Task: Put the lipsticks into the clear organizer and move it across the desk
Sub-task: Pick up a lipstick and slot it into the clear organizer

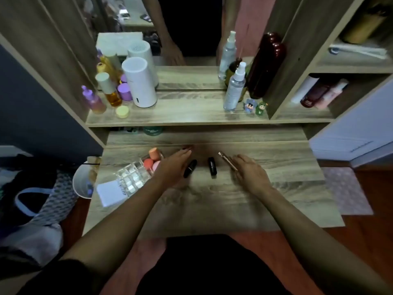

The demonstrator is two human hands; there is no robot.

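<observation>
The organizer (134, 177) sits near the desk's (212, 201) left edge, with sponges (152, 160) at its far end. The left hand (174, 167), fingers loosely spread, hovers over one black lipstick (190, 168); a second (212, 166) lies apart between the hands. The right hand (248, 173), flat and spread, touches a gold lipstick (228, 160), with bare desk stretching right.

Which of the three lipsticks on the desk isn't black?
The slim gold lipstick, farthest right by the right hand; the other two are black.
</observation>
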